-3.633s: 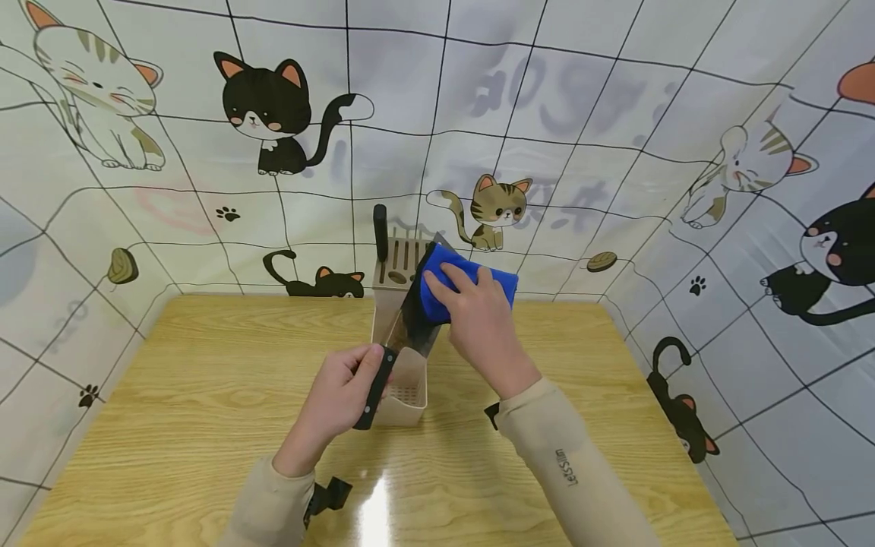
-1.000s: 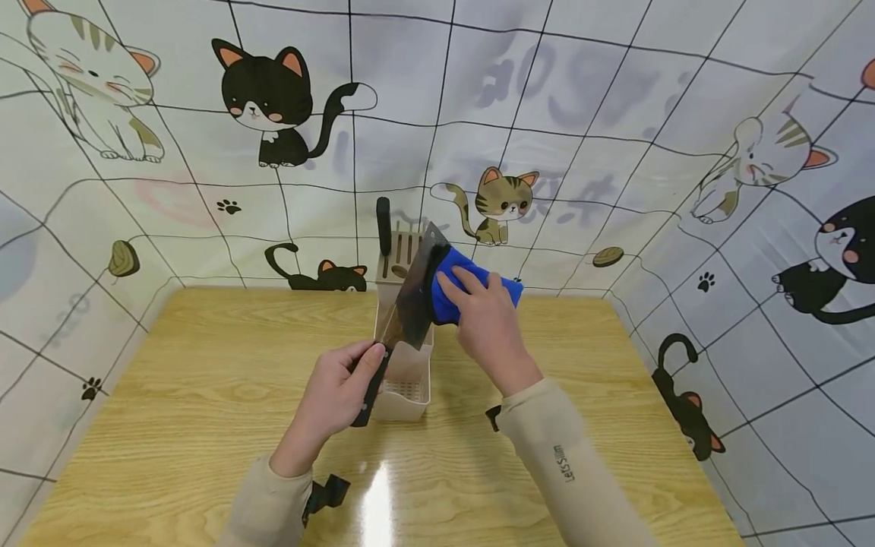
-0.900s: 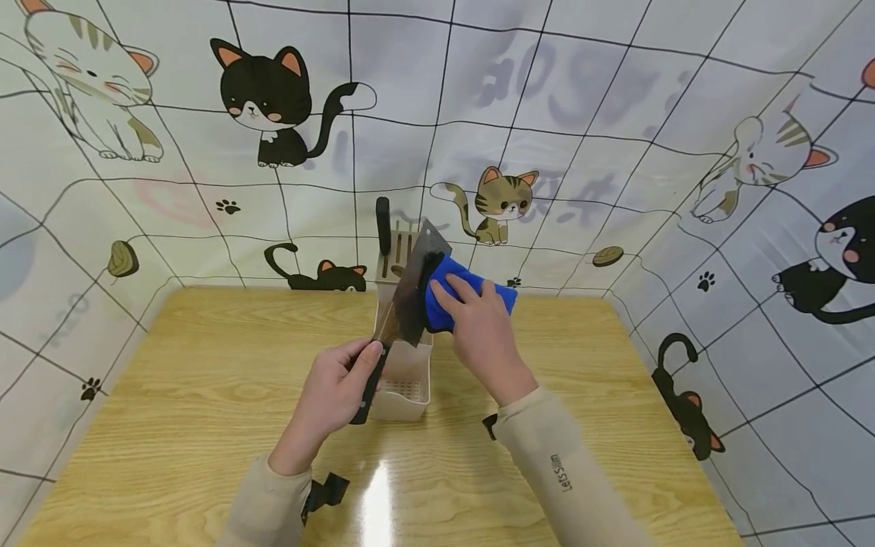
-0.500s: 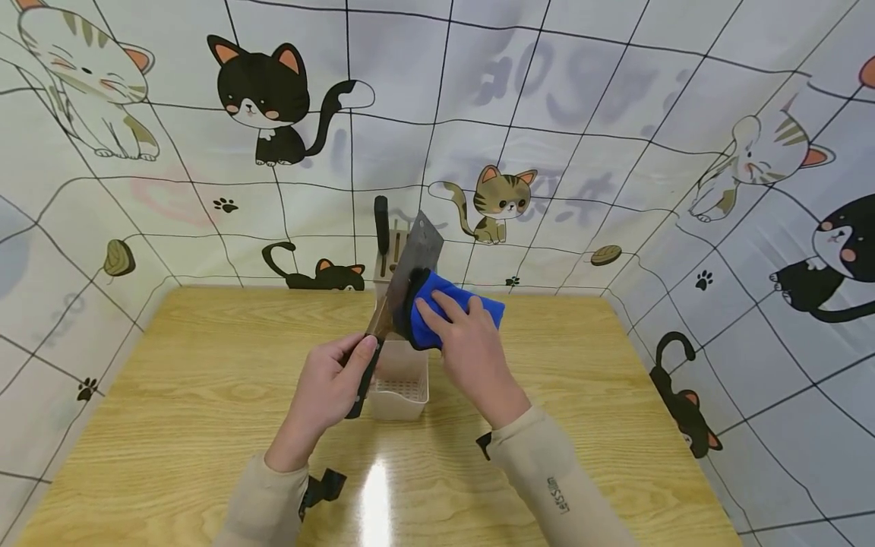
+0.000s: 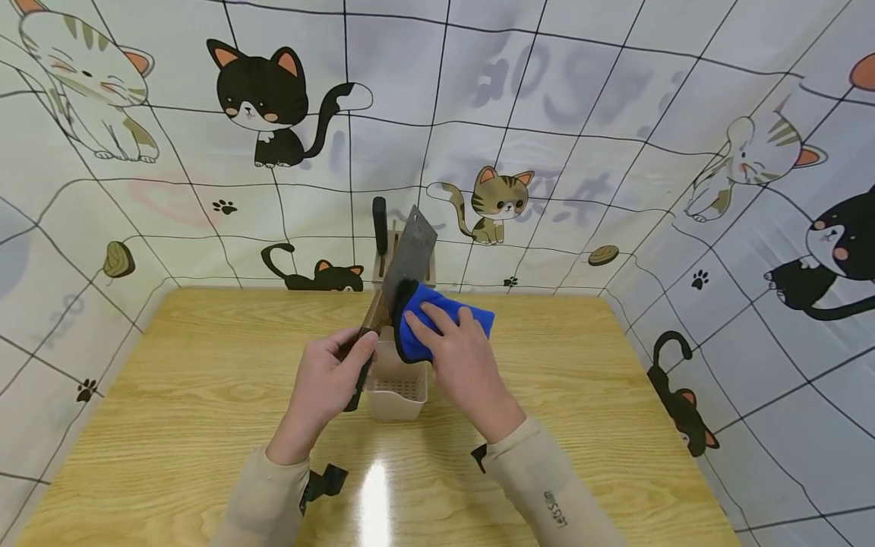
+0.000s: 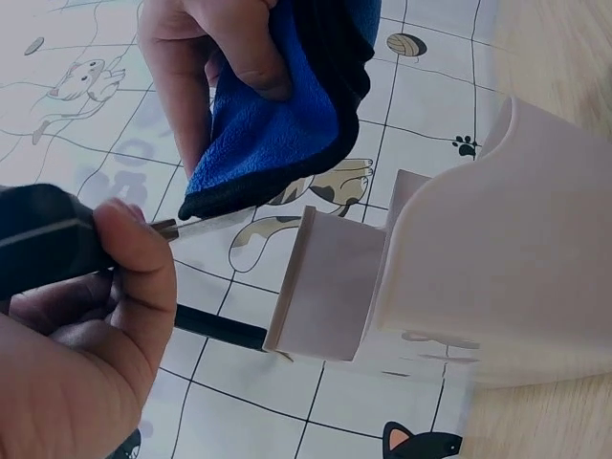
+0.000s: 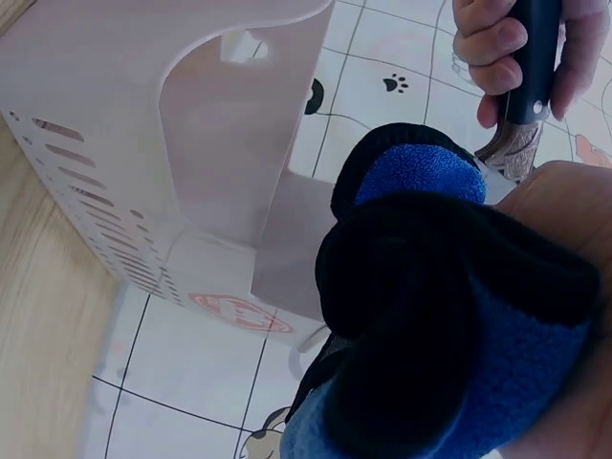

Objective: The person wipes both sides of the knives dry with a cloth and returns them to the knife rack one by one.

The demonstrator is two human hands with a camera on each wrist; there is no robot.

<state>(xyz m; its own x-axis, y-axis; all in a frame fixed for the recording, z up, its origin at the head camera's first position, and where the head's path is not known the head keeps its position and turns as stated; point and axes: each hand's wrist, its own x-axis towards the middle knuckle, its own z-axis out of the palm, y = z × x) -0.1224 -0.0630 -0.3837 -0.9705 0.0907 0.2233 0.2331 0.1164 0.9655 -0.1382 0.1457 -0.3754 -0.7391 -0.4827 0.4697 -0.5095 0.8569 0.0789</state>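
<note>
A cleaver [image 5: 412, 247] with a broad grey blade is held up at a tilt in the middle of the head view. My left hand [image 5: 326, 380] grips its black handle [image 7: 535, 57], thumb along the side. Against the lower blade, near the handle, my right hand [image 5: 468, 365] holds a folded blue cloth [image 5: 447, 308] with black edging. In the left wrist view the cloth [image 6: 277, 124] wraps over the blade, hiding most of it. Right-hand fingers are spread over the cloth in the head view; in the right wrist view the bunched cloth covers them.
Behind the cleaver stands a beige knife holder [image 5: 398, 399] with a slotted top and a perforated front tray. A black-handled knife [image 5: 380, 226] stands in its slots. The wooden table [image 5: 225, 365] meets cat-printed wall sheeting [image 5: 383, 61] at its back and sides.
The cloth and right hand have slid down the blade toward the handle, uncovering the blade's upper part. The cleaver has shifted slightly left and turned more upright.
</note>
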